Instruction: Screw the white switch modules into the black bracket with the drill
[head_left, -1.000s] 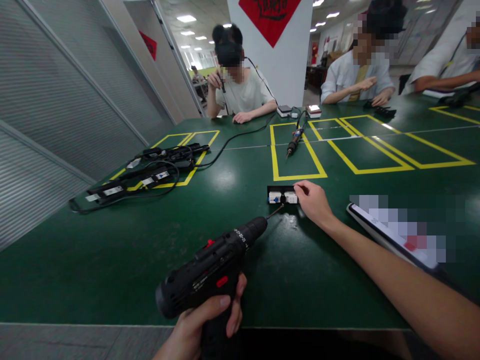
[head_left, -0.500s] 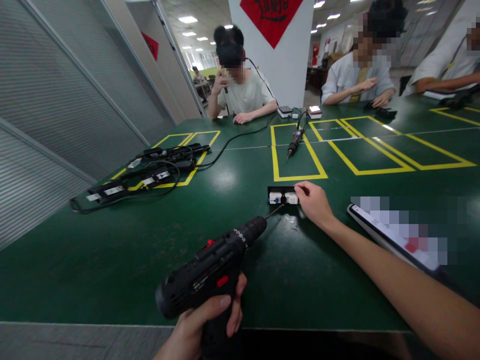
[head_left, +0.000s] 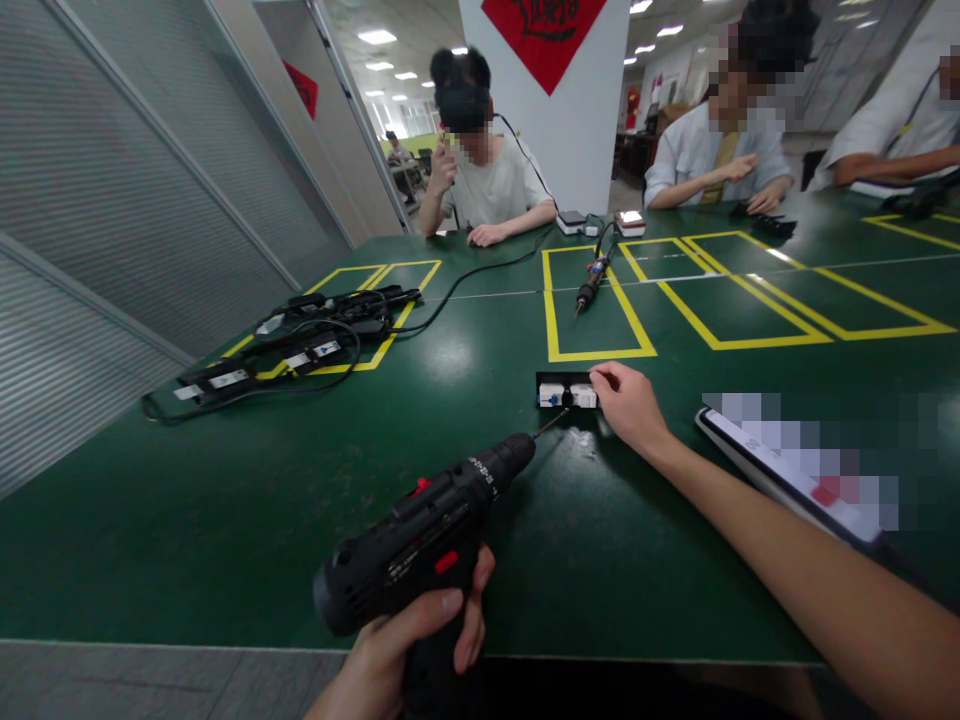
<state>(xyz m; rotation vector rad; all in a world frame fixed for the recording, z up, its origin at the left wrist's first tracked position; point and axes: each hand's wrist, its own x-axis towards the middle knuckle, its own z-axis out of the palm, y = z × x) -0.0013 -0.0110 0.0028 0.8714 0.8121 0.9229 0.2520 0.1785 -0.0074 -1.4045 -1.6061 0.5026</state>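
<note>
My left hand (head_left: pixel 420 630) is wrapped round the grip of a black cordless drill (head_left: pixel 427 530) with red buttons. From its chuck a long thin bit (head_left: pixel 551 424) points up and to the right. The bit's tip meets, or nearly meets, the lower middle of a small black rectangular piece (head_left: pixel 567 379) with white labels and a blue mark on its front; contact is hard to tell. My right hand (head_left: pixel 628 402) pinches that black piece at its right end, holding it upright on the green table (head_left: pixel 247 530).
Black adapters with cables (head_left: pixel 315 340) lie at the left. A tool with a pointed tip (head_left: pixel 591 287) rests inside a yellow tape frame (head_left: pixel 553 330). A phone-like device (head_left: pixel 795 480) lies right of my forearm. Across the table sit several people, one person (head_left: pixel 495 180) directly opposite.
Almost nothing differs. The view has shifted very slightly; both hands, the drill and the black piece keep their places.
</note>
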